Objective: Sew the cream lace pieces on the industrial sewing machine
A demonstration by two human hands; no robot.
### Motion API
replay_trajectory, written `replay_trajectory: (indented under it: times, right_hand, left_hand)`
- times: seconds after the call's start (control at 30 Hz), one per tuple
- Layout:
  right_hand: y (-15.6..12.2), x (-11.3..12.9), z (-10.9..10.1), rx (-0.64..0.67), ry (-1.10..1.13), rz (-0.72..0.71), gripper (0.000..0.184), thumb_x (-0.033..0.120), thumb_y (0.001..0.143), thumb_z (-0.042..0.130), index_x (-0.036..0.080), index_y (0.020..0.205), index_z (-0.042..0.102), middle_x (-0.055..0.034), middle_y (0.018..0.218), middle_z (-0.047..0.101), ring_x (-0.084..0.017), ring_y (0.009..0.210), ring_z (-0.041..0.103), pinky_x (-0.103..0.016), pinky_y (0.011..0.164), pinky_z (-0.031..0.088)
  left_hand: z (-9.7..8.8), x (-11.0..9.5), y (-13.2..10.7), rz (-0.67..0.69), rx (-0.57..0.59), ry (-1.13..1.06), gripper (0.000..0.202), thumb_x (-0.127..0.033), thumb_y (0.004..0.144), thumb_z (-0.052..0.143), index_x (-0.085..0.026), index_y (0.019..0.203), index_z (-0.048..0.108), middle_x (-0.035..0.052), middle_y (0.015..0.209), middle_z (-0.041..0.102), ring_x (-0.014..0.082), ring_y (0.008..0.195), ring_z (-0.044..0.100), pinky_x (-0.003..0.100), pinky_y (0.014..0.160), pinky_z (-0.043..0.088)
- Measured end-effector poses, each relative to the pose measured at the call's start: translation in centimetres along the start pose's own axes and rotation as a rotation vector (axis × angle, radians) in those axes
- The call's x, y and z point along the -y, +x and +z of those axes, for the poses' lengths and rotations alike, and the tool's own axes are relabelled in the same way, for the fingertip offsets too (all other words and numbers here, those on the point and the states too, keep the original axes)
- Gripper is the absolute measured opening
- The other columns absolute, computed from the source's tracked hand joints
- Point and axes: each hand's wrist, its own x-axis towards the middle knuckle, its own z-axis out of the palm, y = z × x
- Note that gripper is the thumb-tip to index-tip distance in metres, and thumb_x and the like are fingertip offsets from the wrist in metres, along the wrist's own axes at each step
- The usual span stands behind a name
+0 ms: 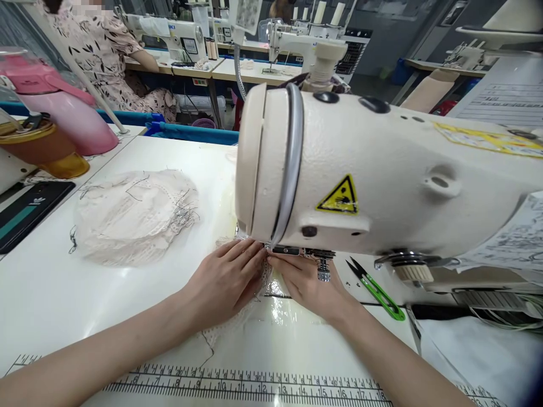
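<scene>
Under the head of a cream sewing machine (271, 169), both hands meet at a pale lace fabric piece (229, 330). My left hand (227, 277) is curved over the lace with its fingers pressed together, their tips by the needle area. My right hand (311, 285) comes in from the other side, its fingers closed at the lace edge; the machine partly covers them. Where the needle meets the cloth is hidden. A loose dark thread (207, 350) trails from the lace toward the ruler strip (241, 387) on the table's front edge.
A pile of pale lace pieces (136, 217) with dark thread ends lies on the left. Green thread snips (377, 291) lie right of my right hand. A phone (34, 212), an amber cup (46, 147) and a pink bottle (63, 107) stand at far left. A person (97, 56) sits beyond.
</scene>
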Motion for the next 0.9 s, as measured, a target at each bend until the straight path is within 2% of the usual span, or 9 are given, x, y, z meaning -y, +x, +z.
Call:
replay_trajectory:
  times: [0.13,0.27,0.57,0.77,0.9]
  right_hand:
    - [0.0,-0.1,0.1,0.014,0.031,-0.011,0.027,0.012,0.085,0.056,0.026,0.104,0.069,0.0021,0.105,0.074,-0.015,0.076,0.067,-0.030,0.068,0.047]
    - [-0.3,0.2,0.2,-0.037,-0.024,0.009,0.028,0.012,0.084,0.058,0.026,0.106,0.068,0.0029,0.105,0.073,-0.014,0.072,0.066,-0.030,0.065,0.045]
    - [0.0,0.3,0.1,-0.038,-0.042,0.019,0.029,0.011,0.085,0.054,0.027,0.105,0.068,0.0035,0.108,0.073,-0.015,0.074,0.065,-0.031,0.065,0.042]
    - [-0.2,-0.3,1.2,-0.129,-0.023,-0.027,0.029,0.013,0.087,0.049,0.027,0.105,0.066,0.0027,0.100,0.075,-0.017,0.075,0.066,-0.034,0.071,0.045]
    - [-0.1,-0.2,1.0,-0.126,0.006,-0.009,0.029,0.014,0.087,0.049,0.028,0.107,0.066,0.0025,0.101,0.074,-0.017,0.076,0.066,-0.033,0.070,0.046]
  left_hand:
    - [0.1,0.1,0.0,0.013,-0.014,0.000,0.039,-0.031,0.098,0.040,-0.008,0.125,0.056,0.0121,0.126,0.063,0.0271,0.122,0.055,0.041,0.099,0.047]
    - [0.1,0.1,-0.1,0.008,-0.023,-0.003,0.039,-0.031,0.098,0.039,-0.008,0.125,0.056,0.0119,0.127,0.062,0.0269,0.122,0.055,0.041,0.099,0.046]
    - [0.2,0.2,0.0,-0.013,-0.008,-0.022,0.038,-0.030,0.098,0.041,-0.009,0.125,0.056,0.0117,0.128,0.061,0.0265,0.123,0.054,0.040,0.100,0.045]
    - [0.2,0.4,0.1,-0.027,0.016,-0.039,0.037,-0.030,0.097,0.042,-0.011,0.125,0.056,0.0116,0.130,0.060,0.0270,0.123,0.054,0.041,0.098,0.046]
    - [0.5,0.4,0.0,-0.048,0.037,-0.047,0.036,-0.031,0.098,0.041,-0.012,0.124,0.057,0.0115,0.130,0.059,0.0274,0.124,0.053,0.042,0.098,0.046]
